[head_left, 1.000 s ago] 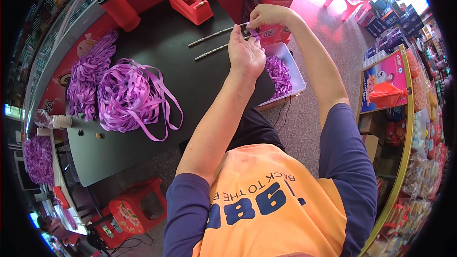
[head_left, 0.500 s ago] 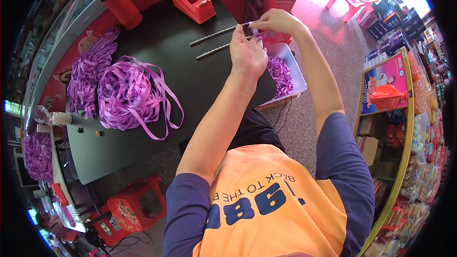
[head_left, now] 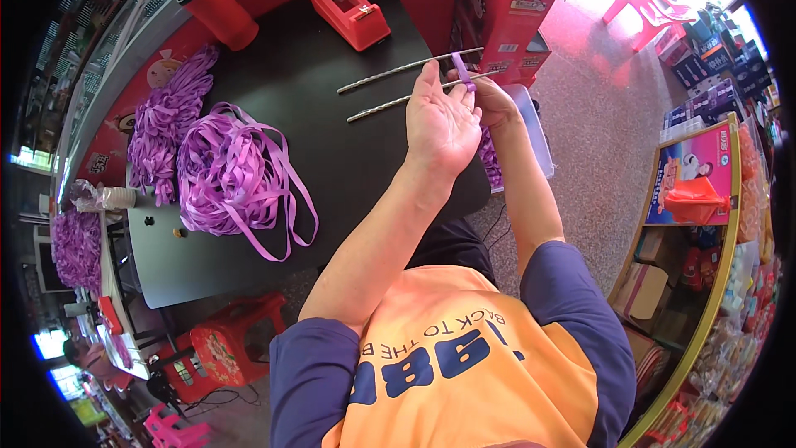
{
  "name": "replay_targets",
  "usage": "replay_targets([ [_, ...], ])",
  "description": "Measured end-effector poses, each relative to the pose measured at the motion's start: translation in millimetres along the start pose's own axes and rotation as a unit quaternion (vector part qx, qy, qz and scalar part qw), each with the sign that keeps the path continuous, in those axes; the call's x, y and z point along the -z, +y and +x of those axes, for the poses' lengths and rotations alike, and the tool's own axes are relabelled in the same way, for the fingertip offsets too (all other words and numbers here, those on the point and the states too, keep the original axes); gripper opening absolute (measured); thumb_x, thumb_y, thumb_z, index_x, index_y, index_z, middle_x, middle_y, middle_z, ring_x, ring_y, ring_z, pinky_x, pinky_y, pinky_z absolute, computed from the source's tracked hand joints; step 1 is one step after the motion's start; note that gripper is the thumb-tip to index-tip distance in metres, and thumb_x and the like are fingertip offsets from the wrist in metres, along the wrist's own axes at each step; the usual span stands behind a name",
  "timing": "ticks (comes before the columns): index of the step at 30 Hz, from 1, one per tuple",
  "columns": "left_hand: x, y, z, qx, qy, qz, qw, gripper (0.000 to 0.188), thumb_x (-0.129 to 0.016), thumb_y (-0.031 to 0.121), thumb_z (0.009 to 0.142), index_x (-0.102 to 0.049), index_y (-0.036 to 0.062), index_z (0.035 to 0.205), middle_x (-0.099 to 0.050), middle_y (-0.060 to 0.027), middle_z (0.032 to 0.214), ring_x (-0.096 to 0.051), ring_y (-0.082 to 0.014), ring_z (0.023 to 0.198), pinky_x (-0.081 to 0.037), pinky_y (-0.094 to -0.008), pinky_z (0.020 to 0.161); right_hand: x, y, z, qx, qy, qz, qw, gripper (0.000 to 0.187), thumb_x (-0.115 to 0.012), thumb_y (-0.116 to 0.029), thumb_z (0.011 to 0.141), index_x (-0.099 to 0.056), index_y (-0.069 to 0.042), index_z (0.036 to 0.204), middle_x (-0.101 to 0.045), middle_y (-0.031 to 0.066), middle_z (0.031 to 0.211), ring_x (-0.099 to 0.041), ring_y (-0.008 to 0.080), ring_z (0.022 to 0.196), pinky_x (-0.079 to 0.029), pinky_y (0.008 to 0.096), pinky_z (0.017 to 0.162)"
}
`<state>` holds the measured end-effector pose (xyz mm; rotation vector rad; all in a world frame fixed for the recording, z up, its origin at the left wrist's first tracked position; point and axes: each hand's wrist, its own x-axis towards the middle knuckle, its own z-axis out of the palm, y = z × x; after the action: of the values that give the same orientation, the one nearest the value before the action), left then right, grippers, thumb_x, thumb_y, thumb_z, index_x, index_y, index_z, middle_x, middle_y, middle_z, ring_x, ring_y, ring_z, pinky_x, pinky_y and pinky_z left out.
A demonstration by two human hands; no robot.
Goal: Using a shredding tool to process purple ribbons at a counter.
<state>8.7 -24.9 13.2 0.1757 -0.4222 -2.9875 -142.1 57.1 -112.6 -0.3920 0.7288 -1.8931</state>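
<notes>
Short purple ribbon strip pinched at upper centre of frame, looped around two long twisted metal rods over black tabletop. Left hand and right hand both grasping strip. Purple ribbon pile centre left, red tape dispenser top.

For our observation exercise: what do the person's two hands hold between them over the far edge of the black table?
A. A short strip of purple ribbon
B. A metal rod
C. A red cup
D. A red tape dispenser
A: the left hand and right hand pinch a short purple ribbon strip between their fingers, while the red tape dispenser, red cup and two metal rods lie untouched on the black table.
</notes>
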Motion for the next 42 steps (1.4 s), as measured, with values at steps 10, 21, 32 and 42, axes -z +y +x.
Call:
replay_targets([
  [10,-0.3,1.5,0.9,0.001,0.002,-0.002,1.0,0.071,-0.037,0.044,0.095,0.006,0.0216,0.147,0.019,-0.0234,0.148,0.018,-0.0301,0.14,0.015,-0.045,0.109,-18.8,-34.2,-6.2,0.043,0.01,-0.043,0.998,0.015,-0.059,-0.01,0.087,-0.062,0.0,0.097,-0.066,0.0098,0.091,-0.064,0.0197,0.081,-0.053,0.0309,0.075],
  [21,-0.5,2.5,0.0,0.002,0.0,-0.011,1.0,0.071,-0.036,0.044,0.095,0.006,0.0212,0.147,0.016,-0.0231,0.149,0.017,-0.0296,0.14,0.016,-0.0453,0.109,-24.4,-41.9,-10.5,0.036,-0.02,-0.105,0.994,0.015,-0.055,-0.01,0.09,-0.058,-0.001,0.101,-0.061,0.0061,0.093,-0.06,0.0176,0.086,-0.051,0.0339,0.078],
  [32,-1.2,0.8,-0.3,0.006,-0.003,0.004,1.0,0.072,-0.037,0.047,0.094,0.003,0.022,0.148,0.016,-0.0233,0.149,0.015,-0.0292,0.14,0.015,-0.044,0.109,-21.9,-68.7,-27.3,-0.042,0.082,-0.08,0.993,0.027,-0.059,-0.033,0.088,-0.063,-0.007,0.094,-0.061,0.0024,0.086,-0.057,0.0134,0.078,-0.045,0.0304,0.072],
  [42,-1.9,3.2,-1.4,0.008,-0.014,0.017,1.0,0.078,-0.04,0.054,0.09,0.003,0.0224,0.148,0.016,-0.0248,0.149,0.015,-0.0294,0.14,0.015,-0.0446,0.109,-23.4,-76.6,-16.1,-0.021,0.123,-0.294,0.948,0.015,-0.065,-0.018,0.085,-0.064,-0.004,0.09,-0.065,0.0031,0.085,-0.06,0.0133,0.075,-0.048,0.0282,0.071],
])
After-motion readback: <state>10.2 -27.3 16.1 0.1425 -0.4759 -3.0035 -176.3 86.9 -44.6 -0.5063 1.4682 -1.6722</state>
